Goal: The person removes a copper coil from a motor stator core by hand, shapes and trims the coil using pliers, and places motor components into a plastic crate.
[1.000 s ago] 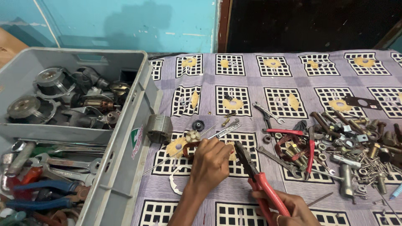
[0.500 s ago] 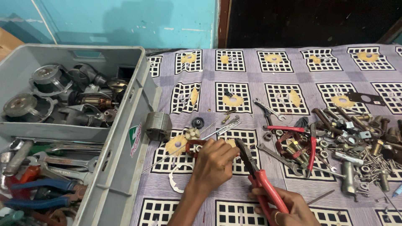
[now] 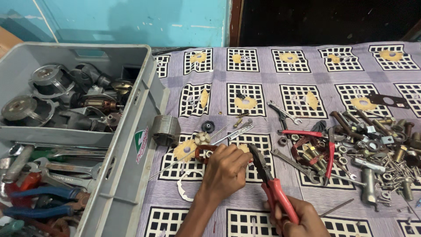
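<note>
Change since the earlier frames: little. Left hand [image 3: 226,171] stays on the same part at lower centre; pliers [image 3: 274,188] keep their slant; the view has shifted only slightly.

Crate [image 3: 131,166]: grey plastic, left third of the frame, two compartments. Upper one holds motor housings [image 3: 44,81] and a copper-wound armature [image 3: 98,104]; lower one holds spanners and blue- and red-handled tools.

Cloth [image 3: 263,66]: purple, printed with black-and-white grids and yellow flowers, covering the surface from centre to right edge.

Hardware heap [image 3: 372,149]: bolts, nuts, washers and brackets, right of frame; a second pair of red-handled pliers [image 3: 326,147] lies at its left edge.

Pliers: red handles, dark jaws, lower centre, angled up and left, jaw tips just right of the left hand. Whether the jaws are parted, cannot tell.

Stator [image 3: 165,130]: grey metal cylinder, just beside the crate wall.

Left hand: fingers curled together over a small red-brown part [image 3: 202,152], lower centre, resting on the cloth; only its left end shows, rounded, with a pale opening.

Right hand [image 3: 296,217]: bottom edge, fingers wrapped tight around the pliers' handles.
</note>
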